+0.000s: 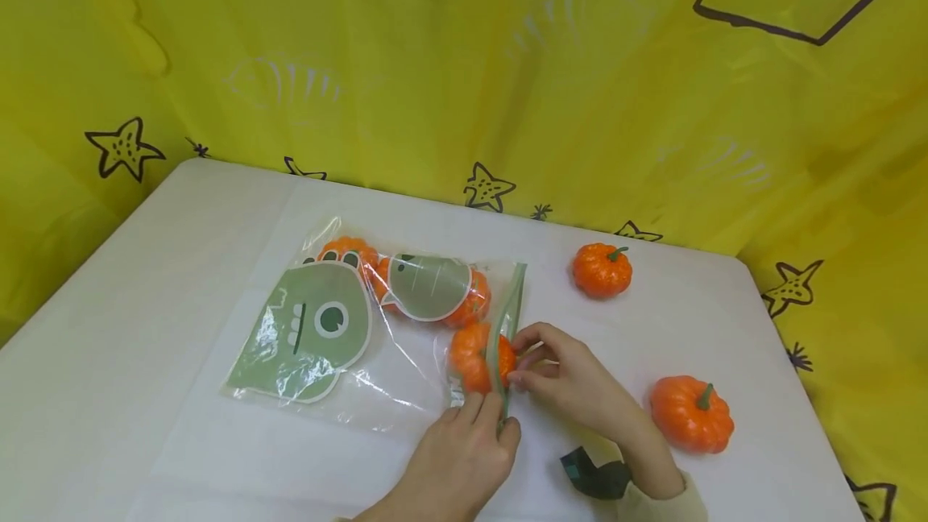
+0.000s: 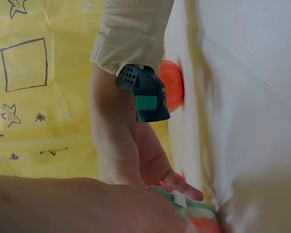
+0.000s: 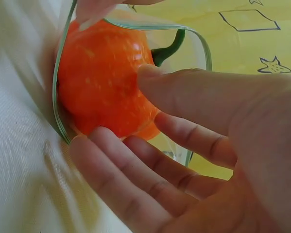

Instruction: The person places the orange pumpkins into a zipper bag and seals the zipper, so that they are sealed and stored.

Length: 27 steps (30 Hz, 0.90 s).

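In the head view, a clear zip bag (image 1: 391, 385) with green cartoon prints lies flat, its green-edged mouth facing right. Several orange toy pumpkins show through it. Another pumpkin (image 3: 106, 77) with a green stem sits in the mouth, framed by the zip edge (image 3: 56, 92) in the right wrist view. My left hand (image 1: 464, 441) pinches the near side of the bag's mouth. At the pumpkin's right side is my right hand (image 1: 580, 381), with the thumb against the pumpkin and the loosely spread fingers (image 3: 130, 194) at its underside.
Two more pumpkins stand on the white table (image 1: 101, 337): one pumpkin (image 1: 602, 270) toward the back edge, another pumpkin (image 1: 691, 415) beside my right forearm. A dark device (image 1: 594, 474) is worn at my right wrist. Yellow patterned cloth (image 1: 435, 87) hangs behind the table.
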{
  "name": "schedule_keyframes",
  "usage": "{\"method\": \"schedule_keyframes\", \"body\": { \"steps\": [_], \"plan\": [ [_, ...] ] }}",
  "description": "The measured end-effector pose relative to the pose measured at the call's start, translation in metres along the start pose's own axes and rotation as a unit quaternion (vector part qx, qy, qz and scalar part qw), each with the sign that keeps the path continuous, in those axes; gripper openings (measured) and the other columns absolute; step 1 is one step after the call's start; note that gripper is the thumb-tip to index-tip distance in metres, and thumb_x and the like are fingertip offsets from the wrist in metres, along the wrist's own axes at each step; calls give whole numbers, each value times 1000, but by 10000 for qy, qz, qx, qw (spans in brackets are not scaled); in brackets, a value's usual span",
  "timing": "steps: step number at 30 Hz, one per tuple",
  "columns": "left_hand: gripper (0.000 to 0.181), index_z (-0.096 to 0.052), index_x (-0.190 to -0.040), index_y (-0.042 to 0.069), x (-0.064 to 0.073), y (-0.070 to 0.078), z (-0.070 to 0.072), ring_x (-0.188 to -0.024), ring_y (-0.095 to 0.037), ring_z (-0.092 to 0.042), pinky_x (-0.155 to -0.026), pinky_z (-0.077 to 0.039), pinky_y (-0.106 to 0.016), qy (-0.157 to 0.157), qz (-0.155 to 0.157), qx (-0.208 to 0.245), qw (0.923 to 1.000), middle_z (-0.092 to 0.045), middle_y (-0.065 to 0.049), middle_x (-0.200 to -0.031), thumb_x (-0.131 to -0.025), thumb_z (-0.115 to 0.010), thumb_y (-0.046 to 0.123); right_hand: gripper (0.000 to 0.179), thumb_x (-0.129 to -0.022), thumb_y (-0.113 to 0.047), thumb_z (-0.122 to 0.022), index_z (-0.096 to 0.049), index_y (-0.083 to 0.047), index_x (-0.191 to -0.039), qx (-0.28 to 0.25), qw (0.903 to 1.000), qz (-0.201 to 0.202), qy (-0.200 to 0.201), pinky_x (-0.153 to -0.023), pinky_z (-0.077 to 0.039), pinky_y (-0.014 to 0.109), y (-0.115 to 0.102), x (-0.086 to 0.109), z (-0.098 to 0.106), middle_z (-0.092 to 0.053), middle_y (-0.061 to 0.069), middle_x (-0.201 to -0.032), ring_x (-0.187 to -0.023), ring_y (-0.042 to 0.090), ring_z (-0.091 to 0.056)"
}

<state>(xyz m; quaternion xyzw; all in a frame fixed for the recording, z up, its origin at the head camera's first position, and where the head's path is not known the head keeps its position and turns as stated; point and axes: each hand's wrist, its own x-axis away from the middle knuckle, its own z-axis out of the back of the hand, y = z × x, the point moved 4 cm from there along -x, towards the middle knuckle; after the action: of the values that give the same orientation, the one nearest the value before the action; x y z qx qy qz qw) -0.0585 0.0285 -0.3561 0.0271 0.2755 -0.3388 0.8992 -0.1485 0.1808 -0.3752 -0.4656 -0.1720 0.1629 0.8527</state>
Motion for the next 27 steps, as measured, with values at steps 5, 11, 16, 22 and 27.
{"method": "schedule_keyframes", "body": {
  "steps": [5,11,16,22,27],
  "plan": [
    [15,-69,-95,21,1,0,0,-77,-15,-51,-52,-37,-23,-171,73,-16,9998,-57,-1,-88,-80,-71,23,22,-88,-10,-72,-60,-13,-107,321,9994,136,83,-80,-57,25,-1,0,0,-64,2,-103,-92,15,-65],
    [23,-66,-96,20,3,1,-3,-81,-18,-55,-52,-39,-24,-571,317,-61,9978,-56,-3,-90,-77,-76,28,24,-88,-14,-73,-61,-14,-109,378,9990,219,22,-82,-57,26,-1,-1,1,-65,2,-103,-93,15,-65],
    [17,-59,-83,15,4,2,-5,-71,-15,-49,-47,-34,-22,-517,324,-111,9981,-51,-1,-84,-76,-72,23,24,-89,-13,-73,-62,-15,-110,398,9991,174,-23,-83,-57,25,0,0,0,-66,1,-105,-95,15,-65],
    [39,-60,-90,15,0,-1,-2,-66,-15,-55,-45,-36,-24,-863,696,64,9938,-54,-1,-80,-74,-78,46,27,-89,-10,-71,-62,-15,-114,378,9988,294,-41,-84,-57,26,-1,1,1,-67,2,-109,-96,15,-66],
    [39,-62,-93,16,-1,-4,-1,-67,-14,-58,-43,-41,-25,-846,898,116,9923,-58,0,-78,-76,-79,47,28,-90,-10,-71,-62,-14,-116,331,9987,376,-37,-83,-57,26,0,2,2,-67,2,-111,-97,14,-66]
  ]
}}
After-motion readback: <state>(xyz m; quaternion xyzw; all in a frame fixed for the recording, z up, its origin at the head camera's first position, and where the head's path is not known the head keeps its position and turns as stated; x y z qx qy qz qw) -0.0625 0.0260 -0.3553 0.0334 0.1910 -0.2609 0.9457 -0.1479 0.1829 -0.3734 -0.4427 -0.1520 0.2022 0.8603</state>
